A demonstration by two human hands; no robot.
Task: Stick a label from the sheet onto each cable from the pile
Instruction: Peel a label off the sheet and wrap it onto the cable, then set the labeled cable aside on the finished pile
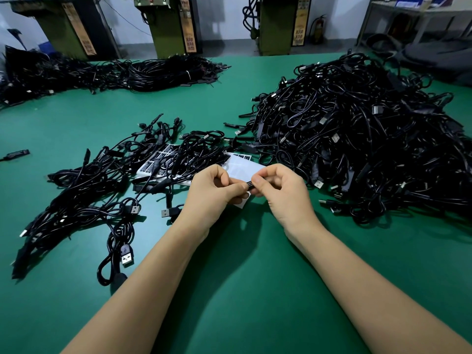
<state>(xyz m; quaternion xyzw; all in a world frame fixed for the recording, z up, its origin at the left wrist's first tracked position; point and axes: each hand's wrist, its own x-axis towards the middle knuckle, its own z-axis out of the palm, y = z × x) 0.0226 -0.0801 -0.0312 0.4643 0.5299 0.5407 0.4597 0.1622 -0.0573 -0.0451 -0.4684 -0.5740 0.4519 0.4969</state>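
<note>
Head view: left hand (213, 191) and right hand (279, 190) both pinching one black label (249, 185) just before the label sheet (242, 166), beside the cable pile (357, 139).

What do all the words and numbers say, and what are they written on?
None can be read.
Black label pinched between both hands: print too small.
Label sheet under the cables: too small.
Orange signs on the green machines: characters blurred.
</note>
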